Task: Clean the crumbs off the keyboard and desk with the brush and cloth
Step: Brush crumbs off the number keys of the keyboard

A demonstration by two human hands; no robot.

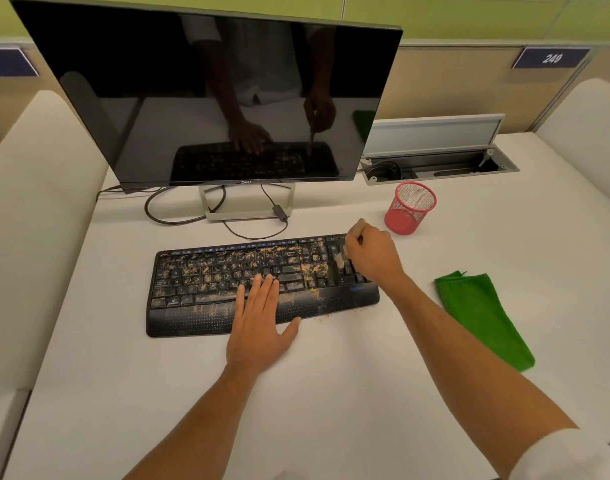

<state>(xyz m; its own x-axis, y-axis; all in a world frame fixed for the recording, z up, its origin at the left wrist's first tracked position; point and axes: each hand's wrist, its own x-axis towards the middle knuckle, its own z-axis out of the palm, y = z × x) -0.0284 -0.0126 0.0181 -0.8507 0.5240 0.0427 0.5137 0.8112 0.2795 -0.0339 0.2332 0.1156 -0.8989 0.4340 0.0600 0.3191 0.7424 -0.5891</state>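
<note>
In the head view, the black keyboard [262, 285] is lying on the white desk [331, 393] in front of the monitor [206, 95], and many brown crumbs [234, 268] are covering its keys and palm rest. The left hand [260, 327] is lying flat on the lower middle of the keyboard with straight, relaxed fingers [265, 284], so it is pressing the keyboard and is not grasping anything. The right hand [371, 254] is gripping the brush [348, 242], with its fingers curled round the handle and the pale bristles touching the keys at the number pad on the right end. That end is looking cleaner than the middle, so the sweeping seems to be only at its start. To do this step well, I think the brush should be going in short strokes in one direction, along the rows between keys, while the flat hand is keeping the keyboard from sliding. A few crumbs are already lying on the desk just below the front edge. The green cloth [483, 317] is lying folded on the desk to the right, apart from the keyboard, not yet used. A red mesh cup [410, 209] is standing behind the right hand.
</note>
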